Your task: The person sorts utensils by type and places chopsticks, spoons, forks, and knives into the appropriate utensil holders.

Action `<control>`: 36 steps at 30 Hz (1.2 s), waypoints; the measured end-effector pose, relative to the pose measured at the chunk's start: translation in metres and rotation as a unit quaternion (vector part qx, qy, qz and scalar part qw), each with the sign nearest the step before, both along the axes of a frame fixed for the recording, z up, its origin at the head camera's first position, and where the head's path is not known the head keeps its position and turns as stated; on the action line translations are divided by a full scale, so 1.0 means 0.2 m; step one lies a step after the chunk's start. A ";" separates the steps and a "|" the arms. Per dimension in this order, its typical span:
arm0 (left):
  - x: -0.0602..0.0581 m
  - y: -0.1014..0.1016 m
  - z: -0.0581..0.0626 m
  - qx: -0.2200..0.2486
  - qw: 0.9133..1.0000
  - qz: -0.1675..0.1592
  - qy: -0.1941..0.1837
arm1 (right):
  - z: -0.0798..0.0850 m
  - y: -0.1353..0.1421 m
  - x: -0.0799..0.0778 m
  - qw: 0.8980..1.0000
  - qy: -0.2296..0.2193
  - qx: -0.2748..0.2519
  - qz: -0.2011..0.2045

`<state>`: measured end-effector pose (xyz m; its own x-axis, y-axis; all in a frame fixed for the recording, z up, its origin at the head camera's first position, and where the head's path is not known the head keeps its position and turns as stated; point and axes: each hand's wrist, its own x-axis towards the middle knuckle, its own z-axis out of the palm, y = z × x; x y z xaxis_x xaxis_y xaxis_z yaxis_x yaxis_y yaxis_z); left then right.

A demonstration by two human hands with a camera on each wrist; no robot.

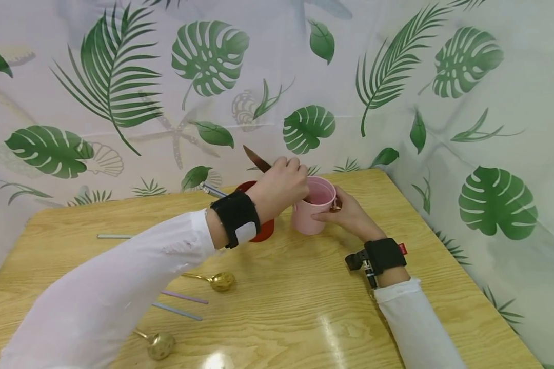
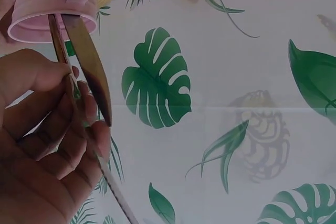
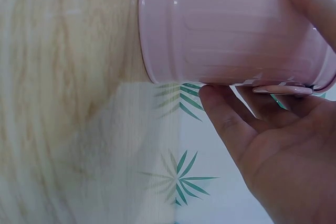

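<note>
My left hand (image 1: 281, 185) is over the rim of a pink bucket (image 1: 310, 218), pinching a slim table knife (image 1: 257, 158) between thumb and fingers. Its blade slants up and left out of the hand, and its lower end reaches into the bucket's mouth. A second knife (image 2: 90, 64), its blade pointing out of the bucket, stands beside the held one in the left wrist view. My right hand (image 1: 351, 214) grips the bucket from the right, thumb on the near side and fingers behind. Behind my left wrist stands a red bucket-like container (image 1: 264, 233), partly hidden, with silver handles (image 1: 212, 190) sticking out.
Two gold spoons (image 1: 221, 281) lie on the wooden table (image 1: 277, 328), left of centre. Thin purple (image 1: 184, 297) and blue sticks (image 1: 177, 311) lie between them, and a pale stick (image 1: 115, 236) lies farther back. A leaf-patterned cloth (image 1: 240, 113) hangs behind and to the right.
</note>
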<state>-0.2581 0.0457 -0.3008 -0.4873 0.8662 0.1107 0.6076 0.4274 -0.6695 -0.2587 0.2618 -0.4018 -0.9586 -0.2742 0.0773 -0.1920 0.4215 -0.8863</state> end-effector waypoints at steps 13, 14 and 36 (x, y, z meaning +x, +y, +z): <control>-0.04 0.13 -0.08 -0.047 0.999 0.000 -0.003 | -0.09 0.05 -0.07 1.000 0.001 -0.004 -0.005; -0.03 0.15 -0.09 -0.048 0.999 -0.002 -0.003 | -0.10 0.05 -0.08 1.000 0.002 -0.003 -0.006; -0.06 0.26 -0.22 -0.027 0.997 0.002 -0.078 | -0.14 0.07 -0.10 1.000 0.012 0.006 0.008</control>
<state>-0.2697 0.0973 -0.3439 -0.4977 0.8673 -0.0127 0.7043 0.3955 -0.5894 -0.2790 0.2749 -0.4295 -0.9521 -0.2904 0.0961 -0.2192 0.4288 -0.8764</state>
